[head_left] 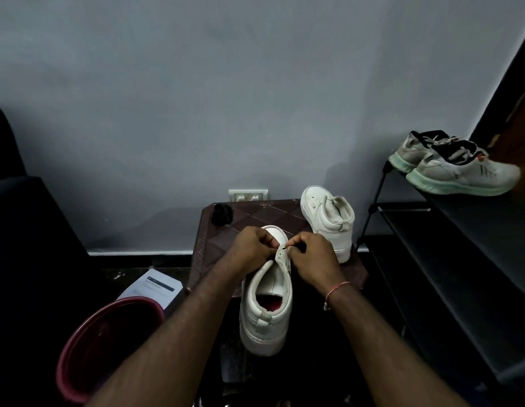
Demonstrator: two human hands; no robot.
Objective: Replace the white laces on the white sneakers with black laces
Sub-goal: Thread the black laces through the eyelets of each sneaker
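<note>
The near sneaker (pixel 267 304) stands on the desk (pixel 255 215) with its toe pointing away from the person, and both hands are at its lower eyelets. The left hand (pixel 255 251) has curled fingers that pinch the eyelet flap. The right hand (pixel 311 257) pinches what looks like the tip of a black lace (pixel 284 247), held right at the flap. How much lace trails behind it is hidden by the hands.

No white lace shows on this sneaker, so its unlacing seems done. Its upper eyelets look bare, so the black lacing appears to be only beginning.

The far sneaker (pixel 328 218) stands at the desk's back right corner, well apart from the hands. It also shows no white lace, and whether any black lace is in it cannot be told. A black bundle (pixel 221 214) lies at the back left of the desk, probably the other lace waiting its turn. The removed white laces are not in sight.

By this reading, stripping is finished on both sneakers. What remains is threading nearly all of the near one, then the whole of the far one.
</note>
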